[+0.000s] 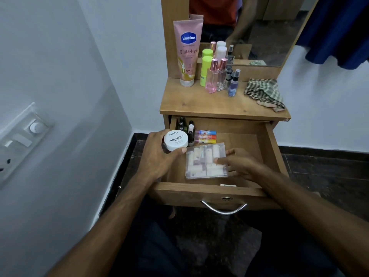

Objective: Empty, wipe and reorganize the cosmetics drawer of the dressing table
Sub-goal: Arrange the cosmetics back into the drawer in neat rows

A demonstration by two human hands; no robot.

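Observation:
The wooden drawer (269,144) of the dressing table is pulled out. My left hand (157,156) grips a round white jar (176,140) labelled nail polish over the drawer's left side. My right hand (242,164) holds a clear plastic box (205,160) of small pale tubes by its right edge, just above the drawer floor. At the drawer's back left stand dark nail polish bottles (186,126), with several colourful lip balm sticks (205,135) lying beside them. A small white item (227,185) lies against the drawer's front wall.
On the table top (199,104) stand a pink Vaseline tube (187,54), a green stick (205,70), pink perfume bottles (216,76) and a small spray bottle (233,84). A checked cloth (265,94) lies at the right. A mirror (259,37) rises behind. A white wall with a switch plate (24,134) is at left.

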